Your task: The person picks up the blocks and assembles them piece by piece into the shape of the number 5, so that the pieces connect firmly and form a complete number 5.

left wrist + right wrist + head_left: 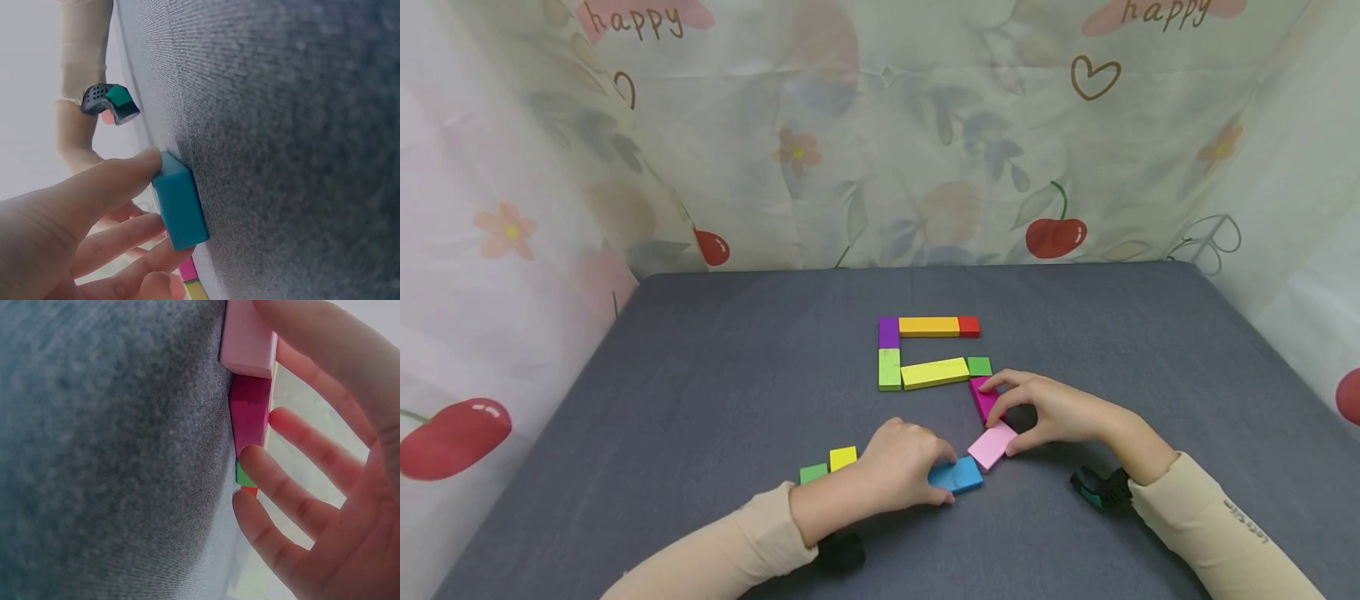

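Note:
My left hand [904,467] holds a blue block [956,476] on the cloth, thumb on one side and fingers on the other; the left wrist view shows the grip on this block [181,203] close up. My right hand [1056,408] pinches a light pink block [992,446] between thumb and index finger. Its other fingers reach beside a magenta block [983,400], which meets the pink one at an angle. The pink block's lower corner lies close to the blue block. In the right wrist view the pink block [249,340] stands before the magenta block [250,412].
Purple [889,332], orange [928,327], red [969,326], lime [889,370], yellow [935,373] and green [979,366] blocks form a bent line farther back. Another yellow block [842,457] and green block [813,473] lie behind my left forearm. Dark cloth [737,358] covers the table.

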`<action>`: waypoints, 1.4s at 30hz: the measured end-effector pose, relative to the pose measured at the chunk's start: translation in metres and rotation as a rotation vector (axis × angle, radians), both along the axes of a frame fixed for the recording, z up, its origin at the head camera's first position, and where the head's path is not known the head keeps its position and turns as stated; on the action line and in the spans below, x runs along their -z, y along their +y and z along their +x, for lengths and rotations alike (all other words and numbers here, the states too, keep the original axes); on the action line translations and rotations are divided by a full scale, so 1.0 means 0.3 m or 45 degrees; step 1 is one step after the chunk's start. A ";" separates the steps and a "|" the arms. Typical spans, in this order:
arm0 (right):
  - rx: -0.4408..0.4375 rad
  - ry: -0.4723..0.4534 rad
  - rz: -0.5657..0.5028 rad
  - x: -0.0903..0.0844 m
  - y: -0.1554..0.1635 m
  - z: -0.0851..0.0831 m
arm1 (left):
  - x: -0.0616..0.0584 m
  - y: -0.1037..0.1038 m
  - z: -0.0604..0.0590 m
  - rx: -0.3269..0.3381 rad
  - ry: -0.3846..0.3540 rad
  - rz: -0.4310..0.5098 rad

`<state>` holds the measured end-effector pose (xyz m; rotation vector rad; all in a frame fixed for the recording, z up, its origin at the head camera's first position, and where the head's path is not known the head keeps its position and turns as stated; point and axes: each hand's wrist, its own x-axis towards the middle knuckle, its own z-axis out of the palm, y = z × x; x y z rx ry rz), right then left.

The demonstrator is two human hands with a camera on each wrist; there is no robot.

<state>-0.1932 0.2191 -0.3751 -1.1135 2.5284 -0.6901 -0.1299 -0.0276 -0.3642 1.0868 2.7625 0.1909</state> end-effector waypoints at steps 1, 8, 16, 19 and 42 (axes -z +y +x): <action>-0.002 0.001 -0.001 0.000 0.000 0.000 | 0.000 0.000 0.000 -0.001 -0.001 -0.002; -0.003 -0.003 0.001 -0.003 0.000 0.001 | -0.001 0.001 -0.003 -0.010 -0.028 -0.016; -0.003 -0.006 0.003 -0.003 0.000 0.001 | 0.002 -0.002 -0.004 -0.004 -0.005 -0.006; -0.005 -0.006 0.001 -0.003 0.001 0.001 | 0.003 -0.002 -0.004 -0.004 -0.001 -0.004; 0.005 -0.019 0.010 -0.001 0.001 -0.002 | 0.004 -0.006 -0.006 -0.011 -0.021 -0.009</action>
